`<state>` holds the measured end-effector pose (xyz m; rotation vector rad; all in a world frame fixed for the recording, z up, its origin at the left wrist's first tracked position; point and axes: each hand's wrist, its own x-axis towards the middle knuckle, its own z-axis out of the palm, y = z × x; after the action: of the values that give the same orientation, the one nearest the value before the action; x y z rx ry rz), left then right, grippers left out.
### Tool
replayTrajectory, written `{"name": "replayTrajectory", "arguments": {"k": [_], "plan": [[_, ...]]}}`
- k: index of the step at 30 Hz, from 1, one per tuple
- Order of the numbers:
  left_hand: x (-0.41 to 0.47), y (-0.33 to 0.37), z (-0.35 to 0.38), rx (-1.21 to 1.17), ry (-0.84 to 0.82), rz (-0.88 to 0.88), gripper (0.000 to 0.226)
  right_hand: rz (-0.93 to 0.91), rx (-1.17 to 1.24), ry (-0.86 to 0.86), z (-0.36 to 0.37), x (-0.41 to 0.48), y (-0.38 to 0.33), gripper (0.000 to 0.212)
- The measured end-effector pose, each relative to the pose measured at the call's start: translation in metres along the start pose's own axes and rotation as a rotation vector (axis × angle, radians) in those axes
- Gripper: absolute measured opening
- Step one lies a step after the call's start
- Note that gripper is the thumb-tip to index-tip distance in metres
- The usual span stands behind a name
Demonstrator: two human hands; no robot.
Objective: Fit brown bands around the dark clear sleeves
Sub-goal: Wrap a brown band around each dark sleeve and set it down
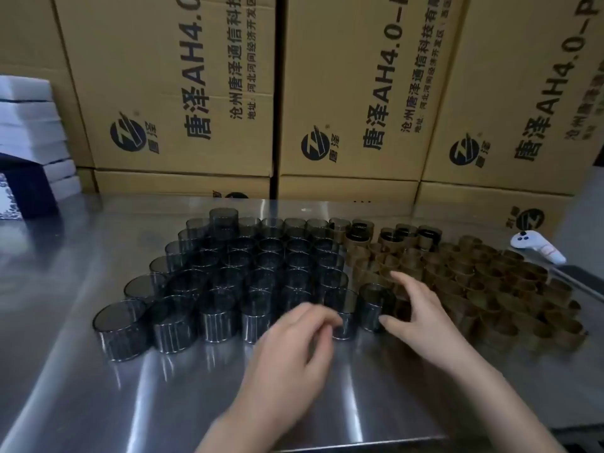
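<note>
**A:** Why do the dark clear sleeves (261,266) stand packed in rows on the left half of the bench (81,371)?

**B:** My guess is that on end, mouths up, each one lifts out of the near row without upsetting its neighbours.

**A:** And the left hand (294,338)?

**B:** It hovers at the front row with its fingers curled toward an end sleeve (346,328). Blur hides the fingertips, so I cannot tell whether it pinches the rim.

**A:** The right hand (418,308)?

**B:** It is spread and holds nothing. The thumb is just beside the next sleeve (372,305) and the fingers are over the nearest brown bands (490,289). It seems placed to take a band while the other hand brings a sleeve.

**A:** So that's why the bands are massed on the right?

**B:** Probably, one stock per hand. A few banded sleeves (359,232) stand at the back between the two groups, out of the way.

**A:** And the white thing at the far right?

**B:** A controller (536,248), set apart from the work.
</note>
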<state>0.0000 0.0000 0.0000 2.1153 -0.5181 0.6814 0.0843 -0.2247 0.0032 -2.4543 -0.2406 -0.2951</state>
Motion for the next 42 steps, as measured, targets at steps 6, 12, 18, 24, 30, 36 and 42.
{"name": "replayTrajectory", "arguments": {"k": [6, 12, 18, 24, 30, 36, 42], "plan": [[0.049, -0.020, 0.019, 0.165, -0.061, -0.019, 0.018, 0.020, -0.042, -0.052, 0.006, 0.023, -0.002, 0.082], [0.070, -0.033, 0.035, 0.279, -0.127, 0.013, 0.043, -0.023, 0.037, 0.025, 0.005, 0.027, -0.002, 0.083], [0.080, -0.031, 0.051, 0.347, -0.216, 0.005, 0.085, -0.157, 0.206, 0.206, -0.002, 0.029, -0.015, 0.083], [0.087, -0.023, 0.052, 0.146, -0.075, -0.071, 0.077, -0.247, 0.356, 0.248, 0.001, 0.033, -0.033, 0.076], [0.091, -0.030, 0.041, -0.083, 0.057, -0.152, 0.068, -0.205, 0.616, 0.157, 0.003, 0.047, -0.034, 0.050], [0.094, -0.047, 0.029, -0.116, 0.098, -0.230, 0.073, 0.187, 0.360, 0.234, 0.018, 0.076, -0.010, 0.024], [0.096, -0.057, 0.023, -0.215, 0.191, -0.316, 0.072, 0.272, -0.326, -0.030, 0.038, 0.099, -0.012, 0.010]]}}
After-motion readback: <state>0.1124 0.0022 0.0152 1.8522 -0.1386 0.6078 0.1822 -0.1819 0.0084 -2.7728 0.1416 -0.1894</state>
